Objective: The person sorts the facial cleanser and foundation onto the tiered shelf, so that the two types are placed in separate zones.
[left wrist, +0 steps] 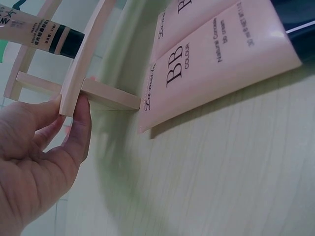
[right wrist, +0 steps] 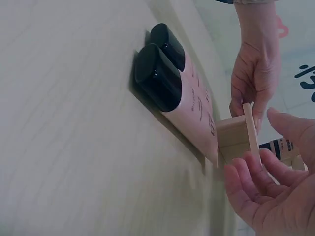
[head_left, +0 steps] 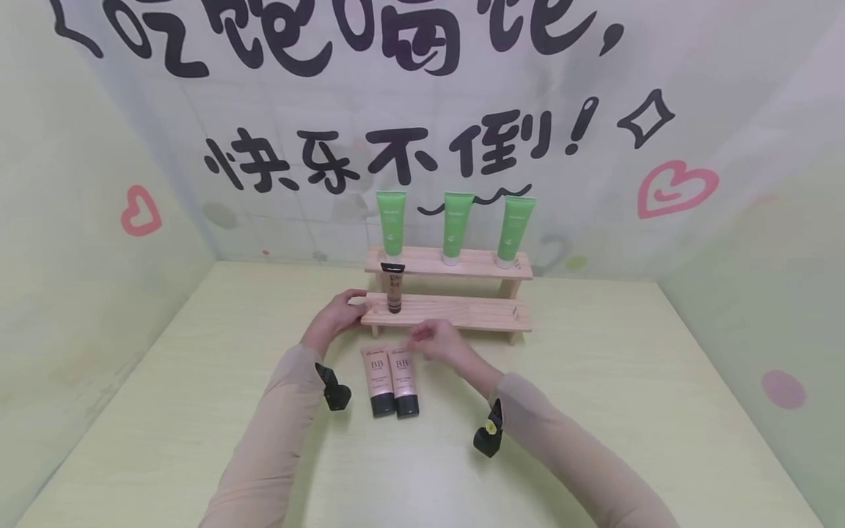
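A two-tier wooden rack (head_left: 455, 312) stands mid-table. My left hand (head_left: 337, 312) grips the left end of its lower shelf (left wrist: 81, 64), thumb pressed on the edge. One beige tube with a black cap (head_left: 394, 290) stands upright on that shelf at the left. Two pink BB cream tubes (head_left: 392, 370) lie side by side on the table just before the rack, black caps (right wrist: 157, 76) toward me. My right hand (head_left: 432, 341) hovers over their far ends, close to the shelf front, fingers relaxed and holding nothing (right wrist: 266, 196).
Three green tubes (head_left: 457, 224) stand in a row on the rack's upper tier. The pale green table (head_left: 627, 381) is walled by a printed backdrop behind and panels on both sides.
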The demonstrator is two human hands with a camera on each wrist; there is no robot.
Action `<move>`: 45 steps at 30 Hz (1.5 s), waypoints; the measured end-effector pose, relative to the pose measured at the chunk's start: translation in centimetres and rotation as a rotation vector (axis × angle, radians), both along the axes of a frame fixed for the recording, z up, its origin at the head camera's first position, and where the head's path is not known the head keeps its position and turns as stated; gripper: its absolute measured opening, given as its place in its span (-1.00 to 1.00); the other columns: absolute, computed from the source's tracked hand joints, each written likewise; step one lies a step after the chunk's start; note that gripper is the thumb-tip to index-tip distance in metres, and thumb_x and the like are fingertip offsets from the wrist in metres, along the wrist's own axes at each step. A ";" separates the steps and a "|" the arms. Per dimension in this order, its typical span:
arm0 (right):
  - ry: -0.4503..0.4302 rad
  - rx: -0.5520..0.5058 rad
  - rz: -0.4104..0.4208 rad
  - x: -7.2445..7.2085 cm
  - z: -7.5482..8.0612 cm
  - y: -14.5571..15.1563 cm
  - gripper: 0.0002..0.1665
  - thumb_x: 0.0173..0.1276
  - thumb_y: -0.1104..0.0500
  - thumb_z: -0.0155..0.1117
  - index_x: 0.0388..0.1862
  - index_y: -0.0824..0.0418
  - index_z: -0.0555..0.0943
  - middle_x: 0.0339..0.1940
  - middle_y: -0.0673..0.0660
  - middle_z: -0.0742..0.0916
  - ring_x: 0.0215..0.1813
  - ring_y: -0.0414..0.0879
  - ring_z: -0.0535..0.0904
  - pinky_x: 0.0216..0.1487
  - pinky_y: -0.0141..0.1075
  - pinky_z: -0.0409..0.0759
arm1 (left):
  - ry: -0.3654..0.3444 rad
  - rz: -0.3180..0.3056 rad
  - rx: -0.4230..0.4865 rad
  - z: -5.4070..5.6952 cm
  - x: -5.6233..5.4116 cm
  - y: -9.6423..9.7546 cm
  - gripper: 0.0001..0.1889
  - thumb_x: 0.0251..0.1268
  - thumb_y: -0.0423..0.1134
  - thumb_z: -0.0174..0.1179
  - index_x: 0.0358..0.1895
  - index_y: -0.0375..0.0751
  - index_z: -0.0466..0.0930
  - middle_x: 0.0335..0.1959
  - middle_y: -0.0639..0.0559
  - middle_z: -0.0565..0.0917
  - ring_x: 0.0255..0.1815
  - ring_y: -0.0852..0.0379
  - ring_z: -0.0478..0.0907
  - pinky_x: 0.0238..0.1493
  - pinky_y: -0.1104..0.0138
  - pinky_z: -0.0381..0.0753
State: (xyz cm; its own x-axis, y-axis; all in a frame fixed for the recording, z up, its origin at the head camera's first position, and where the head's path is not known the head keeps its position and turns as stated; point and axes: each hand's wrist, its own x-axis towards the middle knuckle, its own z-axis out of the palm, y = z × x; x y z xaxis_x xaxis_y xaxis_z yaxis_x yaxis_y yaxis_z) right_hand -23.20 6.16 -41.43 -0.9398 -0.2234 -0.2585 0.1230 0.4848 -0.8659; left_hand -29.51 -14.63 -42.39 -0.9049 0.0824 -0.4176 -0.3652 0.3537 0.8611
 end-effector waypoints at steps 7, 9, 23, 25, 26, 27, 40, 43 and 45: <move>-0.025 0.085 0.027 1.1 -1.4 -0.8 -0.32 0.01 0.20 0.40 0.14 0.37 0.42 -0.10 0.24 0.63 -0.26 -0.04 0.57 -0.33 -0.33 0.60 | 0.004 -0.004 0.005 0.1 0.1 -0.1 -0.49 0.42 -0.25 -0.11 0.38 -0.23 0.06 0.25 -0.35 0.32 0.12 -0.08 0.47 0.11 0.24 0.50; -0.041 0.111 0.029 1.4 -1.6 -1.1 -0.19 -0.02 0.17 0.44 0.20 0.39 0.35 -0.11 0.23 0.61 -0.25 -0.04 0.55 -0.30 -0.31 0.59 | 0.002 -0.004 0.010 0.1 0.1 -0.1 -0.49 0.42 -0.26 -0.12 0.38 -0.24 0.06 0.26 -0.35 0.31 0.14 -0.11 0.45 0.12 0.24 0.49; -0.018 0.146 0.020 2.7 -2.1 -2.8 -0.36 -0.10 0.25 0.45 -0.05 0.40 0.37 -0.38 0.17 0.59 -0.39 -0.08 0.52 -0.42 -0.33 0.53 | 0.005 -0.015 0.003 0.1 0.1 0.0 -0.49 0.42 -0.24 -0.12 0.38 -0.24 0.06 0.26 -0.35 0.31 0.10 -0.04 0.46 0.12 0.23 0.49; -0.024 0.128 0.023 2.7 -2.2 -2.6 -0.34 -0.10 0.28 0.43 -0.01 0.39 0.36 -0.34 0.19 0.60 -0.38 -0.07 0.55 -0.41 -0.33 0.56 | 0.010 -0.016 0.004 0.1 0.1 0.0 -0.49 0.42 -0.25 -0.12 0.38 -0.24 0.05 0.25 -0.36 0.31 0.07 -0.02 0.47 0.12 0.23 0.49; -0.025 0.113 0.027 2.6 -2.2 -2.5 -0.34 -0.10 0.30 0.42 0.01 0.40 0.36 -0.32 0.21 0.62 -0.37 -0.06 0.56 -0.40 -0.32 0.58 | 0.011 -0.016 0.005 0.2 0.2 0.0 -0.49 0.43 -0.25 -0.12 0.38 -0.25 0.05 0.25 -0.36 0.31 0.07 -0.02 0.47 0.12 0.23 0.49; -0.031 0.097 0.031 2.6 -2.3 -2.4 -0.33 -0.10 0.31 0.40 0.03 0.39 0.36 -0.30 0.23 0.62 -0.37 -0.05 0.58 -0.40 -0.31 0.60 | 0.012 -0.015 0.007 0.2 0.2 0.0 -0.49 0.43 -0.25 -0.13 0.38 -0.25 0.05 0.25 -0.36 0.31 0.06 -0.02 0.48 0.12 0.22 0.49; -0.085 -0.017 0.021 1.5 -0.6 0.1 -0.35 -0.04 0.23 0.44 0.05 0.38 0.43 -0.22 0.24 0.66 -0.36 -0.07 0.61 -0.38 -0.32 0.62 | -0.001 -0.007 0.005 0.1 0.2 0.0 -0.49 0.42 -0.24 -0.12 0.38 -0.23 0.06 0.24 -0.35 0.33 0.05 -0.02 0.49 0.10 0.23 0.50; -0.065 -0.045 -0.004 1.2 0.2 0.7 -0.32 -0.04 0.25 0.44 0.09 0.36 0.41 -0.15 0.25 0.65 -0.32 -0.05 0.61 -0.37 -0.32 0.62 | -0.005 -0.005 0.000 0.2 0.2 0.0 -0.49 0.43 -0.23 -0.12 0.38 -0.21 0.06 0.23 -0.34 0.34 0.04 -0.01 0.49 0.11 0.23 0.49; -0.054 -0.049 -0.027 0.9 0.6 1.2 -0.29 -0.03 0.25 0.44 0.13 0.34 0.39 -0.11 0.26 0.63 -0.28 -0.04 0.61 -0.36 -0.33 0.62 | -0.011 -0.003 -0.005 0.2 0.1 0.0 -0.49 0.43 -0.22 -0.12 0.38 -0.20 0.06 0.23 -0.32 0.34 0.04 0.01 0.48 0.12 0.23 0.49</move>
